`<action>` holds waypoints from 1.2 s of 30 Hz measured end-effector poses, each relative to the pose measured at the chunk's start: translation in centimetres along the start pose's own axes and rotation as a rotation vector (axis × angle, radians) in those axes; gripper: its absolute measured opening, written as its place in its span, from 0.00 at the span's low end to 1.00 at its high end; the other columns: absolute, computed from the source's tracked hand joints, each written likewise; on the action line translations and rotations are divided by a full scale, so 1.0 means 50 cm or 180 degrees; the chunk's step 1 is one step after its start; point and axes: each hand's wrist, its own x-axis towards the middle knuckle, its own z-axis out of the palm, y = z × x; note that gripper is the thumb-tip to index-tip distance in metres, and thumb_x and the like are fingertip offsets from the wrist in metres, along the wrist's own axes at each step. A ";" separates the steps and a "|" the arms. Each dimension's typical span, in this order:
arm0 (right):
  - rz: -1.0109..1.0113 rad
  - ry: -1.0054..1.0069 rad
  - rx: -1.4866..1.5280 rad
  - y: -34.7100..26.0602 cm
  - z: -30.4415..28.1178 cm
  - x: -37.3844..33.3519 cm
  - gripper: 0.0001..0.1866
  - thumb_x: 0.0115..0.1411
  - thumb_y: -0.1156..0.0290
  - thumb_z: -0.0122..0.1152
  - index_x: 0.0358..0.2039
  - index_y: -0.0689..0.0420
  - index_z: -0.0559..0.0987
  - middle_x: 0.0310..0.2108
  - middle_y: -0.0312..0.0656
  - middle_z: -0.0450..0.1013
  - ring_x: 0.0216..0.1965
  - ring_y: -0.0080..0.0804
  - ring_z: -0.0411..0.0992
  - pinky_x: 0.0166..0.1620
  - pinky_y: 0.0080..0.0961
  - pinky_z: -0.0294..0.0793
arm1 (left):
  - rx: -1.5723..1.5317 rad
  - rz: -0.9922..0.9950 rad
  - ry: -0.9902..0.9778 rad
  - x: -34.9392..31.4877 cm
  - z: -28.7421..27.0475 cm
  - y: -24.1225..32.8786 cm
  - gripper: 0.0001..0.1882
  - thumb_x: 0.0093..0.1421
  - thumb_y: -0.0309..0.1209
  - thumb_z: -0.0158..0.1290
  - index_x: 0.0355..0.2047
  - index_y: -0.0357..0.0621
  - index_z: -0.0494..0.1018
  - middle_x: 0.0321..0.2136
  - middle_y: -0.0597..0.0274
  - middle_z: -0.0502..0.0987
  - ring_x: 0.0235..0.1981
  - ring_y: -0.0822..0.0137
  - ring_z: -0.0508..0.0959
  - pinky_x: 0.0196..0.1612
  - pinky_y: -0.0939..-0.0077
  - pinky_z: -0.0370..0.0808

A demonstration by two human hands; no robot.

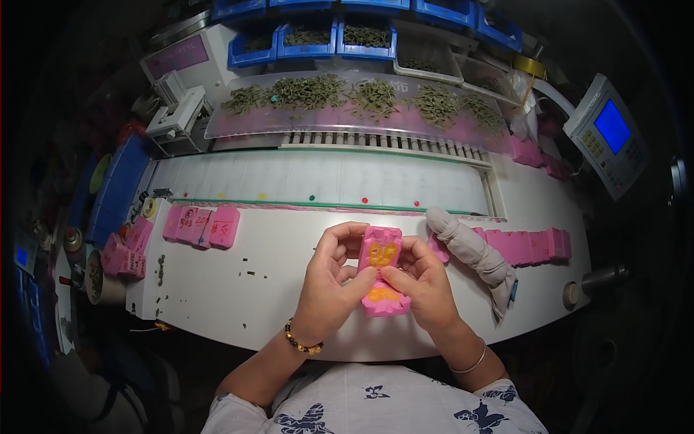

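In the middle, above the white table, a pink rubber mould (391, 307) is held opened out, one half above the other. Yellow shaped areas show on the inner faces of both halves; whether they are separate pieces or part of the mould I cannot tell. My left hand (333, 282) grips the mould's left side, with fingers behind it and the thumb pressed near the fold. On the other side, my right hand (426, 286) holds it likewise, its thumb close to the left one. Fingertips behind the mould are hidden.
A rolled grey cloth (470, 249) lies right of my hands, before a row of pink moulds (524, 247). More pink moulds (201, 226) stand at left. A clear tray (253, 124) bears heaps of small green pieces, below blue bins (254, 48). A control panel (607, 137) stands right.
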 end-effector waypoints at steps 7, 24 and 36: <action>-0.0060 0.0121 0.0174 0.002 0.008 -0.003 0.17 0.59 0.82 0.54 0.49 0.65 0.66 0.44 0.42 0.69 0.44 0.22 0.69 0.49 0.21 0.72 | -0.0276 -0.0093 0.0027 -0.003 0.002 -0.013 0.28 0.54 0.14 0.49 0.56 0.35 0.56 0.49 0.53 0.66 0.51 0.68 0.70 0.55 0.74 0.70; 0.0224 -0.0062 0.0326 -0.013 0.005 -0.009 0.19 0.60 0.81 0.53 0.52 0.64 0.65 0.47 0.43 0.68 0.49 0.25 0.68 0.54 0.23 0.69 | -0.0160 -0.0137 -0.0076 -0.008 0.003 -0.012 0.30 0.50 0.12 0.47 0.55 0.37 0.55 0.48 0.54 0.64 0.53 0.67 0.67 0.54 0.75 0.70; 0.0022 -0.0049 0.0218 -0.015 0.011 -0.014 0.18 0.59 0.83 0.53 0.50 0.64 0.66 0.45 0.42 0.68 0.49 0.25 0.68 0.53 0.23 0.70 | 0.0128 0.0067 -0.0171 -0.007 -0.001 -0.011 0.27 0.52 0.15 0.50 0.53 0.38 0.57 0.46 0.58 0.65 0.49 0.71 0.70 0.44 0.80 0.76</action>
